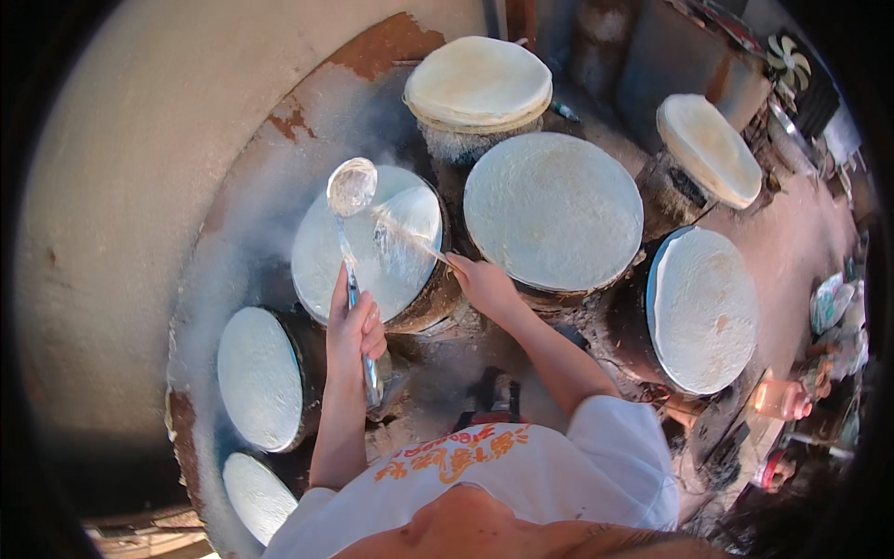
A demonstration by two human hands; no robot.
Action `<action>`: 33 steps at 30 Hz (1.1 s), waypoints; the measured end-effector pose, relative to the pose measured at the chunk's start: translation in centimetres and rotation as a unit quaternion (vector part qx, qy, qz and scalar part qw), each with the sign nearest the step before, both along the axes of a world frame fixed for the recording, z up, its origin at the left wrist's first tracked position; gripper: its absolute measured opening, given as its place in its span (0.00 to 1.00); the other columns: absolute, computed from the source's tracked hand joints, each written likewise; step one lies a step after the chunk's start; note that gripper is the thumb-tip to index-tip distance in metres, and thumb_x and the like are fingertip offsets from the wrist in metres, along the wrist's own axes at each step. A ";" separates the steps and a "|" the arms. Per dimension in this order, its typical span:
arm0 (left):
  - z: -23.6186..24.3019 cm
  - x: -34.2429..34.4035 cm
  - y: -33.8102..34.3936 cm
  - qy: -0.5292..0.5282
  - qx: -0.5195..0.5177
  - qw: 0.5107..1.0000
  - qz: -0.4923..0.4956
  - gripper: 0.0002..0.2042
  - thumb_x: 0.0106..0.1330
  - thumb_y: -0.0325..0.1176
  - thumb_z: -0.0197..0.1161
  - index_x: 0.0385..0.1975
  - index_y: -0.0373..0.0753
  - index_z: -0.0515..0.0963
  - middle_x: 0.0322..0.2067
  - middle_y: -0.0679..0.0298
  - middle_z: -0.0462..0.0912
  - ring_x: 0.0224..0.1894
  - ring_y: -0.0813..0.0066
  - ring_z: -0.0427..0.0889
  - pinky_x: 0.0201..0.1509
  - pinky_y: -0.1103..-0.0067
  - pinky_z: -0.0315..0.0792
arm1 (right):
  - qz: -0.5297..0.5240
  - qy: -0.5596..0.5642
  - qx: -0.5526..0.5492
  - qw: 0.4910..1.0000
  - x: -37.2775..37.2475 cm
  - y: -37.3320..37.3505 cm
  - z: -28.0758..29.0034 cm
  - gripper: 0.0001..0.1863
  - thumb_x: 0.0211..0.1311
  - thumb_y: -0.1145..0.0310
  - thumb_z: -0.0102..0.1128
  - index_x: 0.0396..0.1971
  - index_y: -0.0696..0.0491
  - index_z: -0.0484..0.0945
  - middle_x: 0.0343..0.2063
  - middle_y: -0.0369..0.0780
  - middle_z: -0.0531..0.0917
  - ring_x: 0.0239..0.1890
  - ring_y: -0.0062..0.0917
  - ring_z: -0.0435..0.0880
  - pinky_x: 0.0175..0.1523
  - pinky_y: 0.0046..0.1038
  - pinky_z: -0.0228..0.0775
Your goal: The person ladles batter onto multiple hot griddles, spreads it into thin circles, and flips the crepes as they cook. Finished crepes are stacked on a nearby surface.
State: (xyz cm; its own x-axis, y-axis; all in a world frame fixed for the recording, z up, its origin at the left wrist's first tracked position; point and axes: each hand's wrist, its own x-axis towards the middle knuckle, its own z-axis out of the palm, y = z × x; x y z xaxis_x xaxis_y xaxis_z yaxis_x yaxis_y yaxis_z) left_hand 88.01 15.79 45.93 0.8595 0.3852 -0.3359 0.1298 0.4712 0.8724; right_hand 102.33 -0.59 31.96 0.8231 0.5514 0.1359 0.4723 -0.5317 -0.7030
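Two bare hands work over a ring of round hot plates. Left hand [354,331] is wrapped tight round the handle of a metal ladle [352,186], fingers closed on the shaft, bowl held out over the far-left rim of the nearest griddle [368,244], likely kept off to the side so it stays clear of the spreading. Right hand [484,284] pinches a thin spreader stick [410,238], fingers pressed together on its near end, the stick angled low across the wet white batter, probably to draw it thin. Steam rises around this plate. Left, near the body, two smaller pale discs [261,377] sit side by side. Farther out, a large covered griddle [554,212] and another at right [703,310] carry full sheets. Beyond, stacked sheets [478,84] rest on a stand.
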 end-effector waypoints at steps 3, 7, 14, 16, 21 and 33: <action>0.1 0.1 1.2 -0.008 -0.062 0.998 -0.025 0.25 0.70 0.31 0.48 0.66 0.59 0.54 0.16 0.73 0.61 0.08 0.89 0.55 0.06 0.88 0.50 | -0.078 0.052 -0.063 0.994 -1.6 -4.0 1.3 0.18 0.64 0.65 0.45 0.54 0.47 0.70 0.23 0.47 0.80 0.26 0.43 0.80 0.29 0.42 0.70; -1.0 3.6 1.6 -0.012 -0.151 0.988 0.004 0.24 0.70 0.30 0.48 0.64 0.59 0.56 0.17 0.73 0.63 0.10 0.91 0.57 0.09 0.90 0.54 | -0.038 -0.010 -0.127 0.991 -2.4 -0.4 -0.7 0.19 0.64 0.68 0.42 0.54 0.47 0.69 0.22 0.49 0.79 0.25 0.43 0.81 0.30 0.41 0.73; -0.4 3.8 6.2 -0.024 -0.494 0.869 0.012 0.02 0.71 0.36 0.49 0.34 0.50 0.68 0.16 0.74 0.61 0.12 0.87 0.60 0.14 0.87 0.61 | -0.001 -0.027 -0.097 0.995 2.5 -1.0 -0.2 0.15 0.64 0.64 0.45 0.50 0.45 0.71 0.22 0.48 0.79 0.25 0.48 0.78 0.29 0.48 0.68; -1.5 4.0 7.0 -0.014 -0.537 0.844 -0.010 0.18 0.72 0.41 0.46 0.18 0.43 0.62 0.13 0.73 0.61 0.11 0.84 0.62 0.17 0.84 0.63 | 0.044 -0.044 -0.092 0.994 1.5 -1.6 0.1 0.16 0.64 0.66 0.46 0.51 0.47 0.70 0.22 0.48 0.80 0.26 0.46 0.79 0.30 0.46 0.69; -3.9 4.1 6.9 -0.055 -0.505 0.861 -0.021 0.17 0.70 0.39 0.50 0.17 0.44 0.62 0.14 0.74 0.63 0.12 0.85 0.63 0.17 0.85 0.64 | -0.088 0.040 0.006 0.995 -3.4 -4.2 -0.6 0.14 0.64 0.66 0.48 0.48 0.52 0.74 0.27 0.50 0.80 0.27 0.45 0.79 0.33 0.40 0.70; -5.7 0.5 -3.3 -0.390 -0.719 0.570 0.081 0.12 0.69 0.30 0.46 0.20 0.41 0.65 0.08 0.73 0.59 0.05 0.86 0.58 0.08 0.87 0.62 | 0.078 0.045 0.132 0.987 -4.1 1.3 2.1 0.16 0.59 0.65 0.55 0.48 0.48 0.77 0.34 0.48 0.81 0.36 0.38 0.81 0.39 0.36 0.72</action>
State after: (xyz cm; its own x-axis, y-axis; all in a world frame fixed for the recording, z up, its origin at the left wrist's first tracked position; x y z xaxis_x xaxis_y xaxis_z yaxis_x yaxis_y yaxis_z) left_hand 88.49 12.49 40.24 0.9555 0.2894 0.0562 -0.1795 0.7224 -0.6677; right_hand 98.26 0.74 34.03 0.7457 0.6282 0.2220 0.4639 -0.2503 -0.8498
